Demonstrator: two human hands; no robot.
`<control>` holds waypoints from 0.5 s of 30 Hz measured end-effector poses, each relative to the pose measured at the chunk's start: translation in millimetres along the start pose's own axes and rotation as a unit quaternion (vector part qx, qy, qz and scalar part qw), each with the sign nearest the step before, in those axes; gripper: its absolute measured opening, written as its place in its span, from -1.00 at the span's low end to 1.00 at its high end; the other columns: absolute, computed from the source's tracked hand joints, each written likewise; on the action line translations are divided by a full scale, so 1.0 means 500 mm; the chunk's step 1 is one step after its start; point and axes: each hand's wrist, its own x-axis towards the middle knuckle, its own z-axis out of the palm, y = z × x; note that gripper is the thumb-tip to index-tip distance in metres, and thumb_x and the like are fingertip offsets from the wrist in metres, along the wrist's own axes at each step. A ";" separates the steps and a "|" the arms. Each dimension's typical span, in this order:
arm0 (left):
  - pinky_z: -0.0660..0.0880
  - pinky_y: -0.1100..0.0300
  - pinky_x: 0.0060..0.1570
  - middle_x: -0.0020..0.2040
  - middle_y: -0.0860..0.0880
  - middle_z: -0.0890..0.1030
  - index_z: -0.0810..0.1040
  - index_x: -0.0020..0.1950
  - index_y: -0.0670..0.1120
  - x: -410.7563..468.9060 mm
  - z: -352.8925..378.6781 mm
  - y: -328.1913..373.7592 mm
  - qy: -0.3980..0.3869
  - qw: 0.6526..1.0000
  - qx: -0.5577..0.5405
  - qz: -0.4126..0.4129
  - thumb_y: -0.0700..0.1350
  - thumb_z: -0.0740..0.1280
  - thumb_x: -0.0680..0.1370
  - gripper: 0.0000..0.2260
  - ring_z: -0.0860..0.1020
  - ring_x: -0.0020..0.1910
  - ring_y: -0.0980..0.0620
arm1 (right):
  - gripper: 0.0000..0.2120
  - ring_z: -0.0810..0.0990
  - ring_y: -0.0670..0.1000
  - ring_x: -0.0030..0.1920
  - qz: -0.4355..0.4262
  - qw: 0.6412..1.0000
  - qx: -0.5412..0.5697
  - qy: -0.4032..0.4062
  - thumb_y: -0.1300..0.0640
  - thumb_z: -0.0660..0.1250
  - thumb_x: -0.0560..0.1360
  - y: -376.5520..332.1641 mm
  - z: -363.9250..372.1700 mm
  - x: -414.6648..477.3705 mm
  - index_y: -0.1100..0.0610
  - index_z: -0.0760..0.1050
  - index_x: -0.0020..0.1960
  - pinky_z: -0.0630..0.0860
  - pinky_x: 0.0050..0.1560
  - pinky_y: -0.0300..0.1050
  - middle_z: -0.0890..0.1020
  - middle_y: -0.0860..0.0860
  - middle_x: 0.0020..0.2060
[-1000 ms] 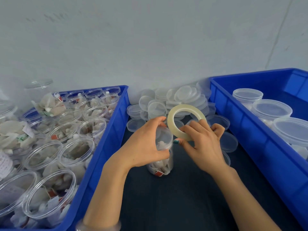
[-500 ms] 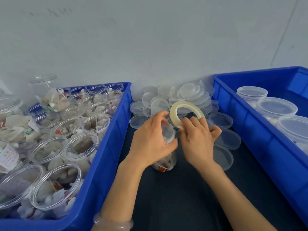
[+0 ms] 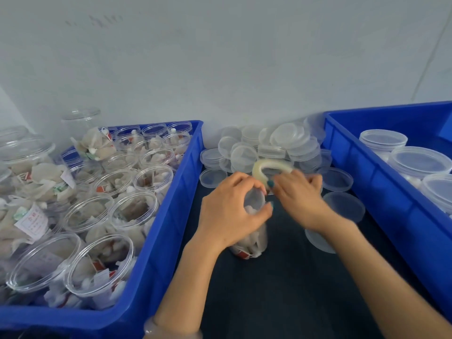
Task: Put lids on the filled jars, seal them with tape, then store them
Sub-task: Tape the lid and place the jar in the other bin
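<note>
A clear filled jar [image 3: 252, 243] with a lid on top stands on the dark table between two blue bins. My left hand [image 3: 230, 214] wraps around its upper part and lid. My right hand [image 3: 298, 199] holds a pale yellow tape roll [image 3: 263, 168] just behind the jar's top, motion-blurred. A pile of clear lids [image 3: 271, 148] lies behind the jar against the wall. The left blue bin [image 3: 168, 228] holds several open filled jars [image 3: 97, 263]. The right blue bin [image 3: 381, 187] holds lidded jars [image 3: 418, 161].
Loose lids [image 3: 342, 209] lie on the table to the right of my right hand. A white wall rises behind everything. Some filled jars [image 3: 22, 155] stand stacked at the far left. Dark tabletop [image 3: 281, 294] stretches toward me between the bins.
My right hand swung the tape roll down and around behind the jar's top, tilting the roll flatter. My left hand stayed closed on the jar's upper part. The view shifted slightly.
</note>
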 end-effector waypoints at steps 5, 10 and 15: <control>0.34 0.22 -0.27 -0.01 0.24 0.50 0.52 -0.09 0.19 0.012 0.017 0.027 0.039 0.996 0.015 -0.077 0.22 0.34 0.39 -0.82 0.48 -0.04 0.24 | -0.52 0.34 -0.02 0.15 -0.040 0.993 -0.072 -0.089 -0.05 -0.23 0.59 0.002 0.091 -0.058 -0.01 0.45 0.11 0.14 0.05 -0.01 0.47 -0.12 0.03; 0.45 0.21 -0.17 -0.02 0.26 0.57 0.58 -0.08 0.19 0.022 0.032 0.032 0.060 0.992 -0.014 -0.115 0.17 0.36 0.50 -0.91 0.53 -0.05 0.24 | -0.53 0.29 0.00 0.41 -0.072 0.993 0.054 -0.077 0.21 0.16 0.52 0.002 0.095 -0.070 0.04 0.37 0.42 0.13 0.36 -0.08 0.40 -0.06 0.37; 0.51 0.22 -0.03 -0.07 0.13 0.69 0.65 -0.05 0.05 0.006 0.032 -0.004 0.207 0.877 -0.377 -0.214 -0.10 0.35 0.57 -0.91 0.65 -0.03 0.16 | -0.06 0.21 -0.27 0.49 -0.068 0.925 0.367 -0.074 0.23 0.33 0.34 -0.032 0.051 -0.099 -0.07 -0.02 0.60 0.20 0.46 -0.31 0.24 -0.41 0.43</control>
